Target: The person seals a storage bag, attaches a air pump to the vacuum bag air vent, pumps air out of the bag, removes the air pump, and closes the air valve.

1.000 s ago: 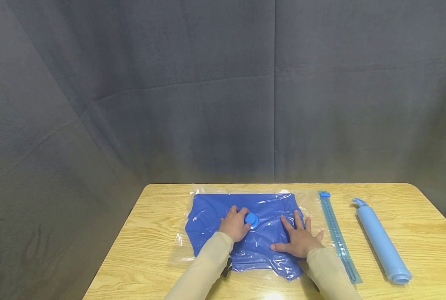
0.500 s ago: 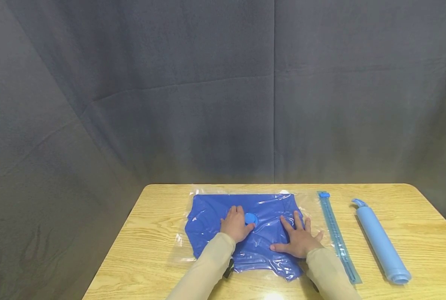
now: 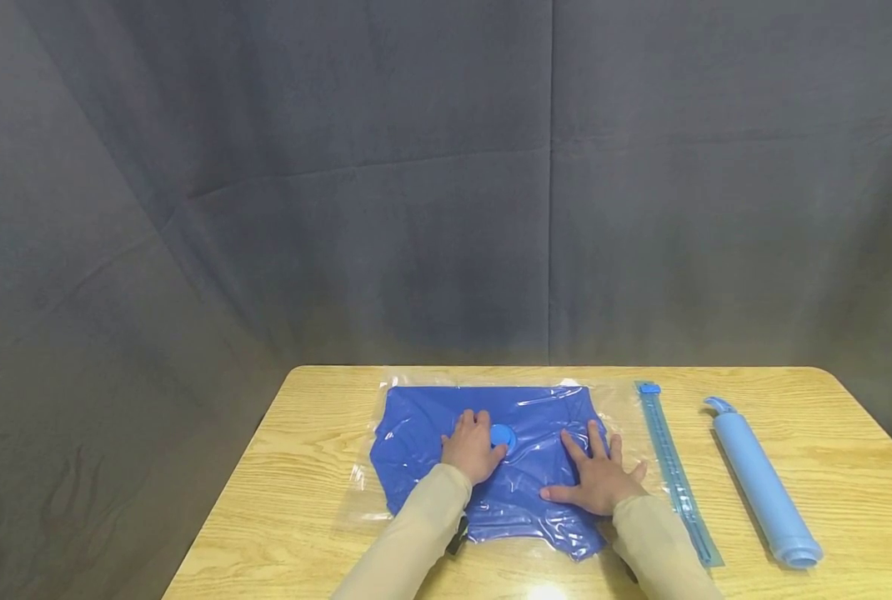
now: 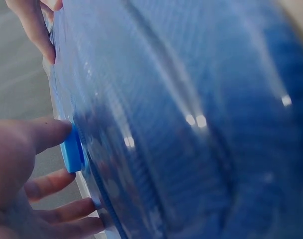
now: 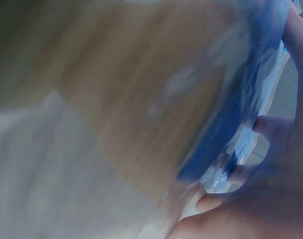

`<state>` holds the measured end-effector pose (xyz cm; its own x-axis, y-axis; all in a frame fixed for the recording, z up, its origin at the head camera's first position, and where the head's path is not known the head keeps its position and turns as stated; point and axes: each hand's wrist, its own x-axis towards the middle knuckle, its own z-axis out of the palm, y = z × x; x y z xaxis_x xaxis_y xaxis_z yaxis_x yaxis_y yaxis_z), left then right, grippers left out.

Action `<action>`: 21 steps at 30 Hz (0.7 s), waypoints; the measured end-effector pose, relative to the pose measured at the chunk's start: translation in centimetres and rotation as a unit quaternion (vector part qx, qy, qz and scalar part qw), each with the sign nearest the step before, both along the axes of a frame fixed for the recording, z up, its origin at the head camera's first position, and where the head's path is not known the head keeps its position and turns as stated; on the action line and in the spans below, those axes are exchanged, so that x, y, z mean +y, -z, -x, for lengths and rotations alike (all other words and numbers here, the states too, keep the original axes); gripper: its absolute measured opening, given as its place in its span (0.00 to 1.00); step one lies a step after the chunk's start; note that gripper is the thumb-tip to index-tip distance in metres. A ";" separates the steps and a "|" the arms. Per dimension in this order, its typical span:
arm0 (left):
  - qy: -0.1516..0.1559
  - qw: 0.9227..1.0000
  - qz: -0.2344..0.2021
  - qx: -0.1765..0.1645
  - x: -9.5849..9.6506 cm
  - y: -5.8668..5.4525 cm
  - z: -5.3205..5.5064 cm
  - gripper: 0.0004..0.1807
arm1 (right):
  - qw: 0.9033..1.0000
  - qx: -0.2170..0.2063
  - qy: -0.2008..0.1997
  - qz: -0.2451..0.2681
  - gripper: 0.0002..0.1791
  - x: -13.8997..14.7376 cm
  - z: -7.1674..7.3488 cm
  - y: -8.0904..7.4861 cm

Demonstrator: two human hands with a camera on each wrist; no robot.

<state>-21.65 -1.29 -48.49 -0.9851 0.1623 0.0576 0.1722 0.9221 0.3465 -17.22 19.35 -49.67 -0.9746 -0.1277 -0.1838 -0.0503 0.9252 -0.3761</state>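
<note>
A clear plastic vacuum storage bag (image 3: 622, 404) lies flat on the table with a folded blue cloth item (image 3: 416, 417) inside. Near its middle sits a round blue valve cap (image 3: 502, 437). My left hand (image 3: 467, 450) pinches this cap; in the left wrist view the thumb and index finger meet opposite edges of the cap (image 4: 71, 149), while the other fingers rest on the plastic. With fingers spread, my right hand (image 3: 602, 480) presses on the right part of the bag and holds nothing. Its spread fingers (image 5: 273, 125) also show against the bag in the right wrist view.
A blue zip seal strip with a slider (image 3: 649, 388) runs along the bag's right edge. Farther right on the wooden table (image 3: 288, 492) lies a light-blue hand pump (image 3: 764, 487). A grey curtain (image 3: 416, 250) hangs behind the table.
The left hand has shifted slightly right and turned a little at the valve cap, with the thumb moving along the cap's near edge. The right hand has kept its place.
</note>
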 end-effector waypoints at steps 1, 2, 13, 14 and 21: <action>0.001 1.000 -0.001 0.001 0.0 -0.1 0.0 0.25 | 1.000 0.000 0.000 0.000 0.63 0.0 0.0 0.0; 0.003 1.000 -0.001 0.001 0.0 -0.1 0.0 0.24 | 1.000 0.000 0.000 0.000 0.63 0.0 0.0 0.0; 0.027 1.000 -0.003 -0.013 -0.4 -0.5 -0.3 0.18 | 1.000 0.004 0.001 -0.003 0.63 0.0 0.0 -0.2; 0.028 1.000 -0.003 -0.013 -0.4 -0.5 -0.2 0.18 | 1.000 0.004 0.001 -0.003 0.63 0.0 0.0 -0.2; 0.023 1.000 -0.004 -0.012 -0.6 -0.3 -0.2 0.22 | 1.000 0.002 0.002 -0.002 0.63 0.0 0.0 -0.1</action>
<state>-21.40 -1.88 -48.24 -0.9776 0.2077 0.0353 0.2064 0.9107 0.3577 -17.22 19.32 -49.62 -0.9758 -0.1228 -0.1812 -0.0477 0.9272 -0.3716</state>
